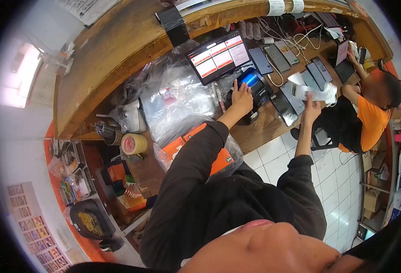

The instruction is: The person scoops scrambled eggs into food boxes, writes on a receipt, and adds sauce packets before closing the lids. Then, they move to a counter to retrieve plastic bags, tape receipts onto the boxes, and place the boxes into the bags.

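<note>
My left hand [242, 99] rests with its fingers stretched out at the near side of a black device that looks like a small label printer [260, 96]. A shiny blue part [249, 78] shows at the top of this device. Off to the right, my right hand [311, 109] pinches a curling white paper strip [306, 93], raised above the phones. Below it on the desk lies a dark-screened smartphone [284, 108]. Behind the printer a tablet [219, 55] stands with a lit screen of white and red panels.
Several more phones [318, 72] and white cables [296, 42] cover the right of the desk. Clear plastic bags [180, 93], an orange package [221, 160] and a tape roll [134, 144] lie to the left. A person in an orange shirt [373, 120] sits at right by a laptop [342, 52].
</note>
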A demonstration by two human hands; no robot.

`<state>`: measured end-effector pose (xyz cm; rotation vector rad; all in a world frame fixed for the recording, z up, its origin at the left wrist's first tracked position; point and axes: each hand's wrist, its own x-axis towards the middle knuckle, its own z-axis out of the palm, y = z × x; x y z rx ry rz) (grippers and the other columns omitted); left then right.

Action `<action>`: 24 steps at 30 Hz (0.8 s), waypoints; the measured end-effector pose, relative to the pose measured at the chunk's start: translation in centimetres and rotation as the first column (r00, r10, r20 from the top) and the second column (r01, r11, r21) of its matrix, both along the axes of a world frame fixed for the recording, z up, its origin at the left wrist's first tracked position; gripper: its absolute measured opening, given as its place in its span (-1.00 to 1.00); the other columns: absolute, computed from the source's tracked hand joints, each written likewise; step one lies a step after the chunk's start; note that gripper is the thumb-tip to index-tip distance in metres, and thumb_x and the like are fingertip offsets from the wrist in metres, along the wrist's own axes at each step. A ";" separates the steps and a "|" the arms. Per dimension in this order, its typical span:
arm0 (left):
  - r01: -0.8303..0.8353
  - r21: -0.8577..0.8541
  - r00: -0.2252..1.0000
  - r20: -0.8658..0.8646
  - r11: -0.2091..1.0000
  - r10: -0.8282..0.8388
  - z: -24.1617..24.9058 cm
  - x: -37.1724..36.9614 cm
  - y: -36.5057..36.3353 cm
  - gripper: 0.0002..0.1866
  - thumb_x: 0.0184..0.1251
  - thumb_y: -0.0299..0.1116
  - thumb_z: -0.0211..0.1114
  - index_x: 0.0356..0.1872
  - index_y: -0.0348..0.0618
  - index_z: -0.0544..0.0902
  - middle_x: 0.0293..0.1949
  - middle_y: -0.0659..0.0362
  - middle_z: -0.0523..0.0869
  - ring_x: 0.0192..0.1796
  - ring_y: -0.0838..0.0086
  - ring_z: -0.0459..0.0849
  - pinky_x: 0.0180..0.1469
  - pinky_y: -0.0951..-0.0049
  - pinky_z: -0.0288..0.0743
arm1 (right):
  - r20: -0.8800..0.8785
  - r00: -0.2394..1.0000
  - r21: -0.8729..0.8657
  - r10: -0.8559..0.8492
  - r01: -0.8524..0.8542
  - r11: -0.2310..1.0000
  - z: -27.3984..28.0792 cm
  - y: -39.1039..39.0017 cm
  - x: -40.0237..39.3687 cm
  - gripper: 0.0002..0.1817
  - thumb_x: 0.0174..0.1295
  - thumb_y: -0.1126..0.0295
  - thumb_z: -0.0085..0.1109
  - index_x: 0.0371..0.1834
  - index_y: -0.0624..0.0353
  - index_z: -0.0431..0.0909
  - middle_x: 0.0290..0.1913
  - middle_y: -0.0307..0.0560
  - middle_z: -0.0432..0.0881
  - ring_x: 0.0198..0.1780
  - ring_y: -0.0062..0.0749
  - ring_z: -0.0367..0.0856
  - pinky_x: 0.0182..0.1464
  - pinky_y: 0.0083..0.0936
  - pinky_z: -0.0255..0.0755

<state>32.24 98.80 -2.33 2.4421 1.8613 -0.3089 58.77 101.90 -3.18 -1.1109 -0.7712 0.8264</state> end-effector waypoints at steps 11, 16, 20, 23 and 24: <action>0.215 0.340 0.551 0.731 0.915 -0.402 12.9 -2.1 -7.0 -0.50 0.24 -0.21 0.18 0.19 -0.13 0.39 0.17 0.01 0.45 0.23 0.24 0.39 0.30 0.14 0.12 | 0.445 -0.120 -0.641 0.887 -0.735 0.222 13.2 -6.2 -8.3 -0.64 0.11 0.37 0.29 -0.11 0.41 0.52 -0.29 -0.11 0.65 -0.32 -0.64 0.42 -0.29 -0.57 0.34; 0.389 0.006 0.499 0.839 0.921 -0.216 13.7 -7.4 -8.0 -0.74 0.15 -0.24 0.27 -0.14 -0.06 0.63 -0.35 0.08 0.70 -0.27 0.25 0.67 -0.14 0.31 0.48 | 0.602 -0.148 -0.588 0.785 -0.747 0.310 18.5 -7.9 -10.4 -0.71 0.12 0.31 0.22 -0.22 0.34 0.55 -0.38 0.12 0.59 -0.37 -0.16 0.56 -0.30 -0.38 0.37; 0.184 0.125 0.562 0.800 0.975 -0.209 16.1 -7.7 -10.7 -0.82 0.13 -0.27 0.29 -0.33 -0.13 0.63 -0.49 0.08 0.66 -0.43 0.20 0.64 -0.35 0.32 0.46 | 0.806 -0.004 -0.315 0.592 -0.850 0.423 17.4 -10.3 -12.8 -0.82 0.16 0.43 0.17 -0.30 0.36 0.49 -0.44 0.06 0.48 -0.37 -0.08 0.40 -0.32 -0.35 0.30; 0.151 0.245 0.571 0.770 0.958 -0.286 15.8 -7.9 -11.5 -0.83 0.13 -0.27 0.28 -0.39 -0.14 0.59 -0.46 0.11 0.66 -0.38 0.18 0.63 -0.30 0.29 0.46 | 0.863 0.050 -0.214 0.502 -0.865 0.454 17.1 -11.0 -14.0 -0.87 0.16 0.49 0.16 -0.33 0.36 0.49 -0.43 0.04 0.48 -0.34 -0.08 0.40 -0.29 -0.33 0.29; 0.145 0.183 0.577 0.782 0.972 -0.233 15.8 -8.1 -11.8 -0.83 0.13 -0.26 0.28 -0.37 -0.14 0.59 -0.44 0.11 0.67 -0.37 0.17 0.63 -0.27 0.28 0.46 | 0.868 0.063 -0.178 0.493 -0.887 0.425 17.1 -11.2 -14.2 -0.91 0.15 0.54 0.16 -0.33 0.34 0.50 -0.43 0.02 0.49 -0.34 -0.11 0.40 -0.28 -0.29 0.30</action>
